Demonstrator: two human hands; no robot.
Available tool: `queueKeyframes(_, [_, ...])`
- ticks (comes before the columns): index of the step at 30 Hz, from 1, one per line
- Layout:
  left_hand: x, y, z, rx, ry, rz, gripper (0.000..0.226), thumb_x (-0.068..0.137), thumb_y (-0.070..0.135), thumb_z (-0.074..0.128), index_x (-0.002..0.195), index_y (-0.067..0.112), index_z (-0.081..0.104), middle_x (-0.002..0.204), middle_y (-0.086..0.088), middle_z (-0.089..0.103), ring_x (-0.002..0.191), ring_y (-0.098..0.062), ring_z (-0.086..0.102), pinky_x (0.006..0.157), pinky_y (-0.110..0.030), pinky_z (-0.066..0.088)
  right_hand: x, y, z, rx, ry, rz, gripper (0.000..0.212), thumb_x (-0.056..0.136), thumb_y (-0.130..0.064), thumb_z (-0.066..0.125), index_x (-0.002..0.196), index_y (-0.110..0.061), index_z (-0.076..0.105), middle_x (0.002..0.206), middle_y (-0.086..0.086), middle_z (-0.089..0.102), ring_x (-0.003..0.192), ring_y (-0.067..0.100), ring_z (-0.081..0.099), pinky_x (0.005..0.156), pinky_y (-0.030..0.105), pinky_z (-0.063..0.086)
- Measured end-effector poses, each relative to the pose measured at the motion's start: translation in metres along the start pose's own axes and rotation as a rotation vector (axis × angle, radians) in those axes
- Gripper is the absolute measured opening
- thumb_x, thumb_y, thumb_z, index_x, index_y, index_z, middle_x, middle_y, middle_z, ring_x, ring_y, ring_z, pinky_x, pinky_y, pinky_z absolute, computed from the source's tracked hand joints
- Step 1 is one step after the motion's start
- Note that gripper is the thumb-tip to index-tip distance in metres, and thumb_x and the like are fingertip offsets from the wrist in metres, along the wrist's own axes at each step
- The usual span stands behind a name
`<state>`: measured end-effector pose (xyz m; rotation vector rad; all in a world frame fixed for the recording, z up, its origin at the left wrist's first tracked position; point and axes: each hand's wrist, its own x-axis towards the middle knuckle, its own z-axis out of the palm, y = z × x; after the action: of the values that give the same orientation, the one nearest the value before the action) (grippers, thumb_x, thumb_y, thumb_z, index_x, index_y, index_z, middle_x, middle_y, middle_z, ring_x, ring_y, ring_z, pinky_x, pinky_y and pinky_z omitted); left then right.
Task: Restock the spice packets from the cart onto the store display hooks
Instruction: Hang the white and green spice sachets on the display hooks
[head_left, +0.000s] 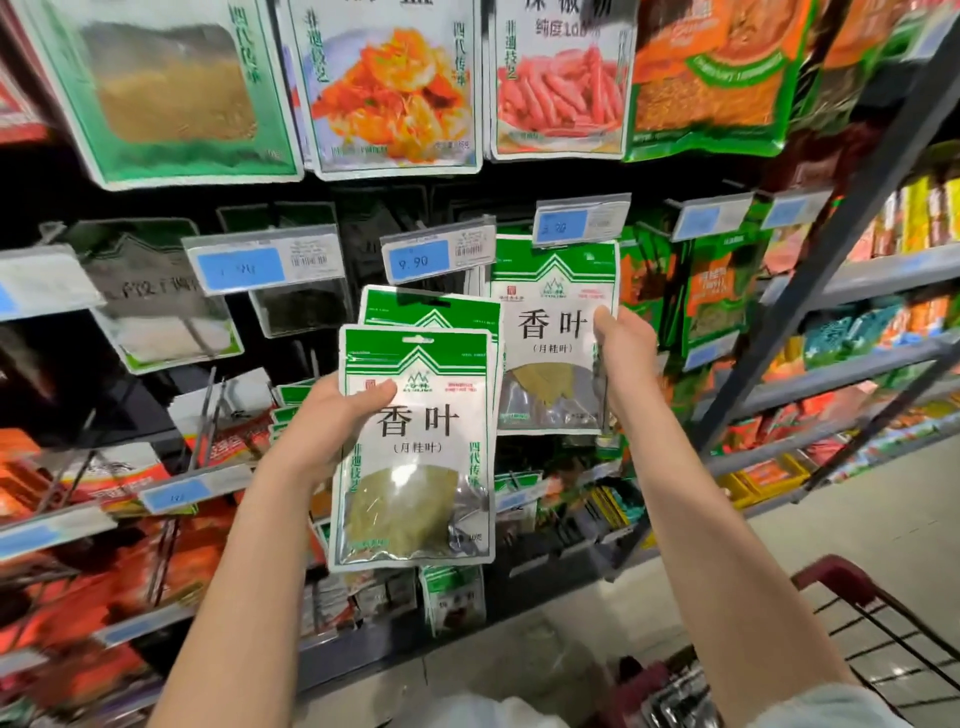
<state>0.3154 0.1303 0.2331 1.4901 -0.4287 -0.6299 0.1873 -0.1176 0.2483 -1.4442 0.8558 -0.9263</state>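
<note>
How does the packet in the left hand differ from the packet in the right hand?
The left packet is held low, away from the display; the right packet is raised with its top under a price tag. The left packet fronts a second packet; whether the right packet is alone I cannot tell. The left hand grips a left edge, the right hand a right edge. Both share the green-and-white print.

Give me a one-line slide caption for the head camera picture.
Left hand holds bay leaf packets while right hand pinches another packet beneath a price tag.
</note>
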Motion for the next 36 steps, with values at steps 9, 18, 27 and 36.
queueKeyframes(9, [0.007, 0.0, 0.017, -0.019, -0.032, 0.005, 0.018, 0.09, 0.003, 0.06, 0.102, 0.017, 0.063, 0.093, 0.004, 0.076, 0.091, -0.013, 0.071, 0.08, -0.027, 0.054, 0.018, -0.006, 0.003, -0.101, 0.039, -0.072, 0.035, 0.088, -0.008, 0.048, 0.061, -0.017, 0.028, 0.06, 0.004, 0.026, 0.055, 0.014, 0.023, 0.055, 0.03, 0.016])
queueKeyframes(18, [0.011, -0.002, 0.029, -0.008, -0.056, 0.006, 0.026, 0.091, 0.007, 0.062, 0.116, 0.012, 0.06, 0.104, 0.002, 0.074, 0.099, -0.015, 0.07, 0.088, -0.031, 0.051, 0.04, -0.003, 0.009, -0.16, 0.056, -0.076, 0.039, 0.09, -0.009, 0.05, 0.058, -0.018, 0.03, 0.06, 0.006, 0.036, 0.057, 0.014, 0.032, 0.051, 0.027, 0.022])
queueKeyframes(27, [0.014, -0.005, 0.035, 0.001, -0.041, 0.034, 0.018, 0.092, 0.006, 0.061, 0.106, 0.016, 0.063, 0.094, 0.007, 0.075, 0.09, -0.01, 0.071, 0.074, -0.023, 0.054, 0.063, -0.004, 0.039, -0.402, 0.067, -0.134, 0.043, 0.093, -0.005, 0.048, 0.058, -0.015, 0.025, 0.059, 0.0, 0.026, 0.053, 0.012, 0.024, 0.046, 0.028, 0.018])
queueKeyframes(36, [0.019, -0.003, 0.046, -0.025, -0.02, 0.0, 0.016, 0.091, 0.008, 0.062, 0.106, 0.014, 0.065, 0.101, -0.002, 0.074, 0.094, -0.018, 0.071, 0.084, -0.033, 0.054, -0.023, 0.014, 0.017, -0.115, -0.099, -0.079, 0.035, 0.098, -0.021, 0.049, 0.102, 0.013, 0.056, 0.108, 0.032, 0.054, 0.091, 0.038, 0.052, 0.077, 0.042, 0.044])
